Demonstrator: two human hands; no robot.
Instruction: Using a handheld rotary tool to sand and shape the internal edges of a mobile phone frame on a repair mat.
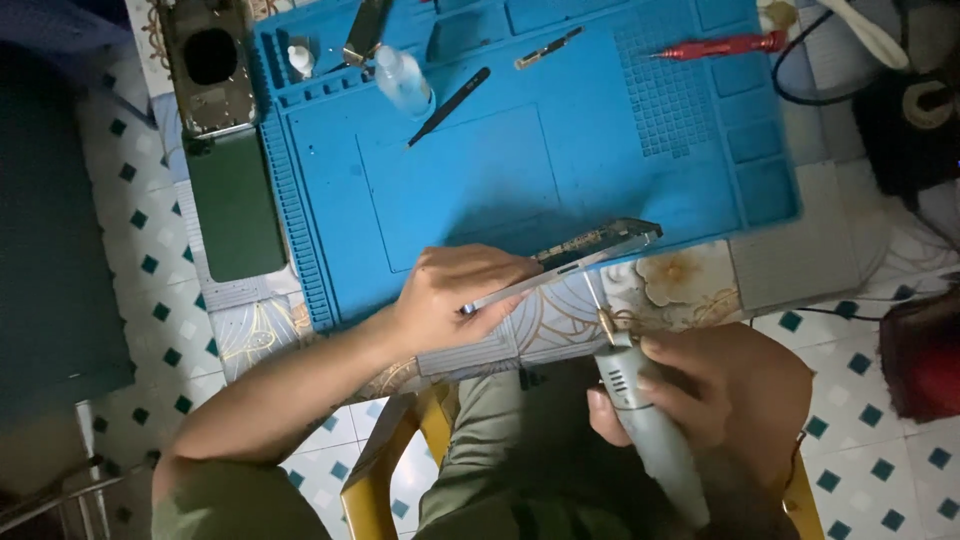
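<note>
The room shows as white floor tiles (160,300) with small teal diamonds, dim at the edges, and a dark cabinet-like mass along the left side. On the desk (690,280), which has a floral-patterned top, lies a large blue work mat (520,150) with moulded trays and a grid of small cells. Beside the mat's left edge lie a dark green phone back (235,215) and, above it, a phone housing (208,65) with a camera cut-out. On the mat rest a small clear bottle (403,80), black tweezers (448,105), a short metal piece (548,47) and a red-handled screwdriver (715,45). At the mat's near edge the left hand (455,300) holds a phone frame (580,260) tilted on its side, its long axis running from lower left to upper right, fingers closed around its lower-left end while the far end points over the mat. The right hand (720,390) sits just right of and below the frame, its grip wrapped around a grey rotary tool (645,420); the tool's thin bit (597,300) points up towards the frame's underside edge, very close, though contact cannot be told. The right hand is the nearer one to the tool tip, the left to the frame. A yellow stool (375,470) shows below the arms.
</note>
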